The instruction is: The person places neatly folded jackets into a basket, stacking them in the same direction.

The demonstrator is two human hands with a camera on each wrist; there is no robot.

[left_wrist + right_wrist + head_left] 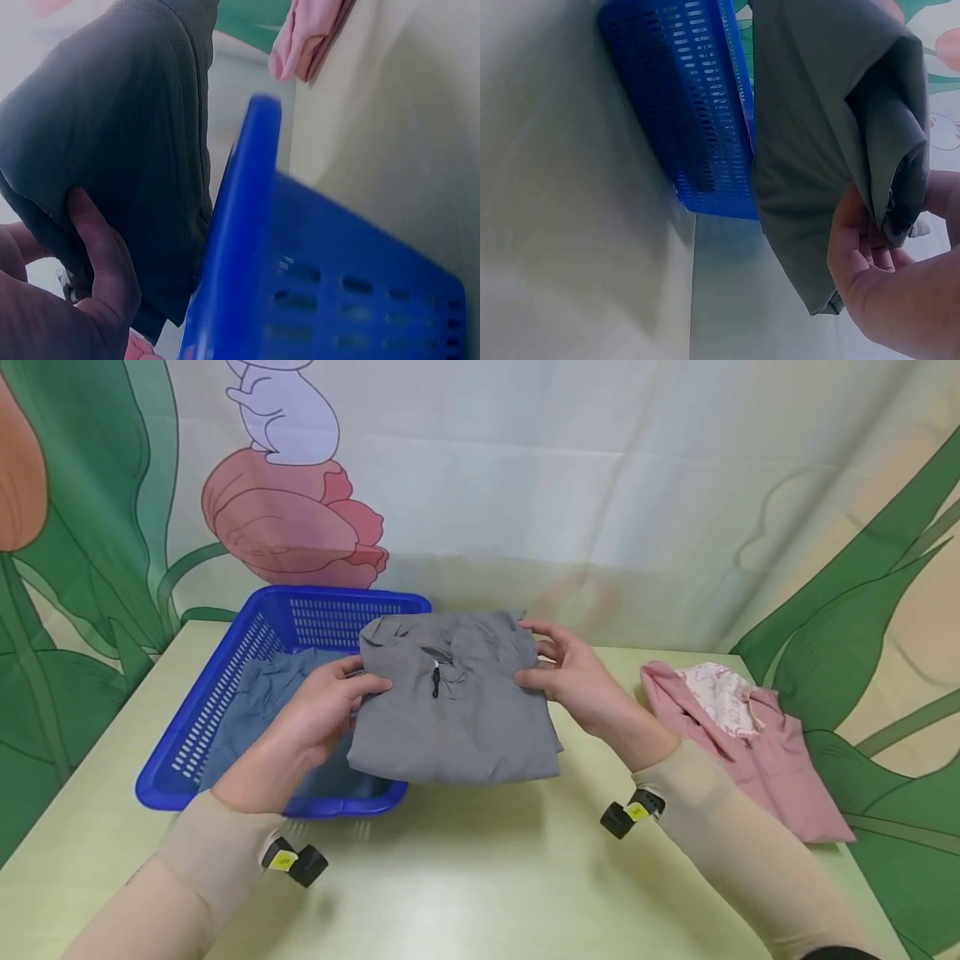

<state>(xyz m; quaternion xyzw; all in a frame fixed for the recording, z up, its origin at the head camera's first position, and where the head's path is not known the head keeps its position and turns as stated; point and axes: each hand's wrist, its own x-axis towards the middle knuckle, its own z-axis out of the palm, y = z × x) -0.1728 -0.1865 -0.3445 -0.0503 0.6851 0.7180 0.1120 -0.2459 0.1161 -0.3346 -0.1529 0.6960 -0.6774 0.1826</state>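
A folded grey jacket (480, 727) with a short dark zipper pull at its neck is held up above the table, partly over the right side of a blue basket (168, 768). My left hand (318, 706) pinches its left edge, thumb on top and fingers beneath. On the opposite edge my right hand (577, 681) grips the cloth the same way. The right wrist view shows the fingers (847, 244) under the layered folds of the jacket (802, 150). In the left wrist view the jacket (120, 135) hangs beside the basket rim (240, 225).
Inside the basket lies a blue-grey garment (262, 702), partly hidden by my left arm. A folded pink jacket (780, 768) with a patterned lining rests at the table's right edge. Behind the pale table (480, 877) hangs a printed curtain (562, 485).
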